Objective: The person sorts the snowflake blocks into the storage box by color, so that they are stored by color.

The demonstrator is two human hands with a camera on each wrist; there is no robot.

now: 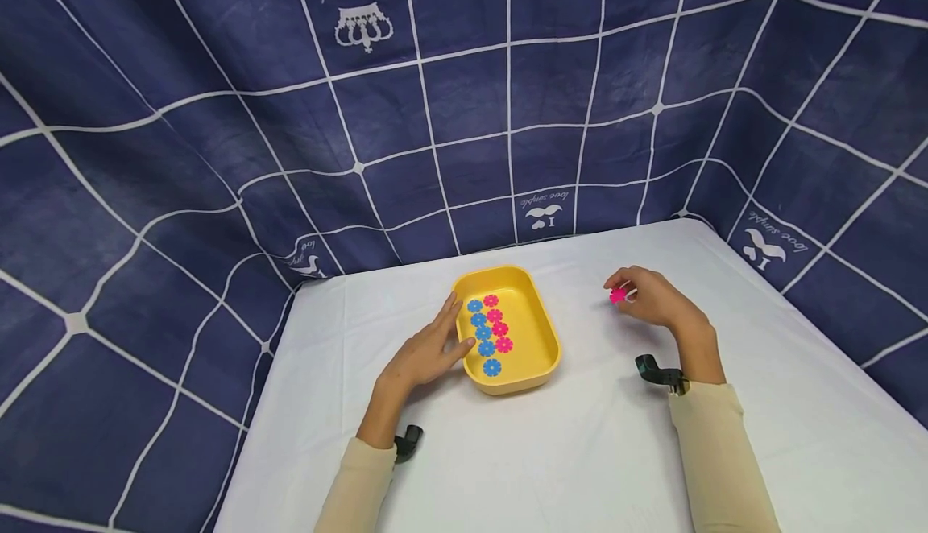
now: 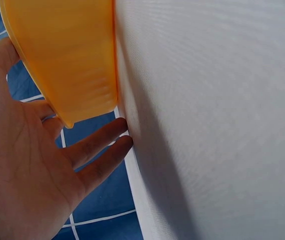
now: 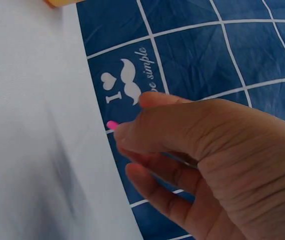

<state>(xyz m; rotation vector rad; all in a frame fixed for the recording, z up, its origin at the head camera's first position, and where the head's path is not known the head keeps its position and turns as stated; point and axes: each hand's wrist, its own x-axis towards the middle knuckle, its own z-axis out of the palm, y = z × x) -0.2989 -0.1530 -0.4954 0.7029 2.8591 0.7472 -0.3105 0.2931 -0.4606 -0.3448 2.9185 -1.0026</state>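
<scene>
A yellow rectangular tray (image 1: 545,316) stands on the white-covered table, with several blue snowflake discs (image 1: 483,332) and pink snowflake discs (image 1: 500,329) lying in its left half in two columns. At its left side my left hand (image 1: 428,352) rests on the rim, thumb over the edge, fingers spread and fairly straight. In the left wrist view, two outer fingers of the left hand (image 2: 37,150) reach down beside the tray's outer wall (image 2: 67,65). Right of the tray, my right hand (image 1: 652,298) pinches a pink snowflake disc (image 1: 617,295) above the cloth; only its edge (image 3: 112,125) shows in the right wrist view.
White cloth (image 1: 551,452) covers the table. Dark blue curtains with white grid lines (image 1: 471,114) hang behind and at both sides, close to the table's far edge. Black wrist-worn devices (image 1: 656,372) sit on both forearms.
</scene>
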